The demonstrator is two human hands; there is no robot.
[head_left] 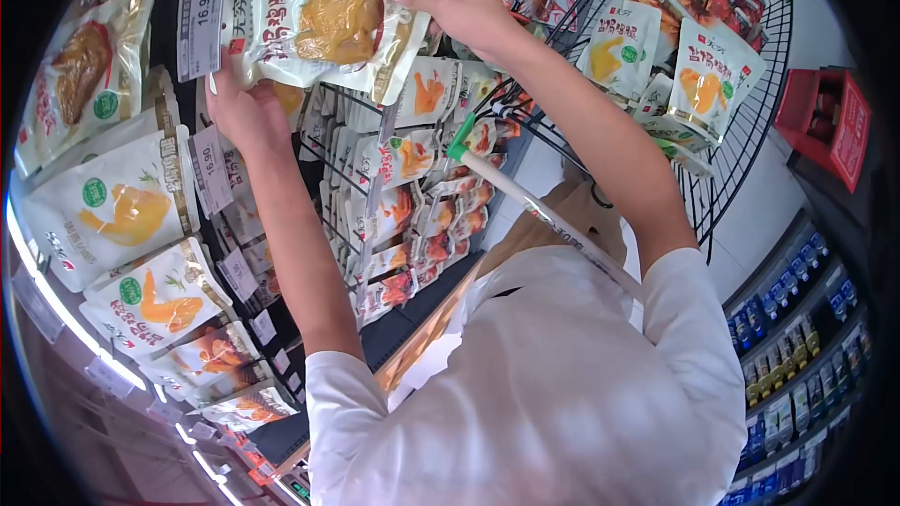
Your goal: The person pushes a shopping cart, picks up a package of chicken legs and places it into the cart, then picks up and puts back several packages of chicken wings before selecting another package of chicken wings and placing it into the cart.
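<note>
White rectangular plastic pouches point(112, 208) sit racked left of the left hand point(249, 114), likely for display. That hand grips the lower-left corner of a shiny white plastic packet point(328, 21) picturing golden meat; the right hand point(461, 11) pinches its other end, apparently to hold it flat and readable. Beyond the right hand, a black wire-mesh trolley point(741, 152) bears similar packs point(705, 80).

Both hands hold a white packet point(342, 19) bearing a picture of cooked poultry, beside a price label point(201, 23) reading 16.90. The right hand point(473, 14) grips one end, thumb in front; the left hand point(248, 112) meets the opposite lower corner. Similar packets point(117, 211) fill the display; others lie in a wire cart point(755, 126).
</note>
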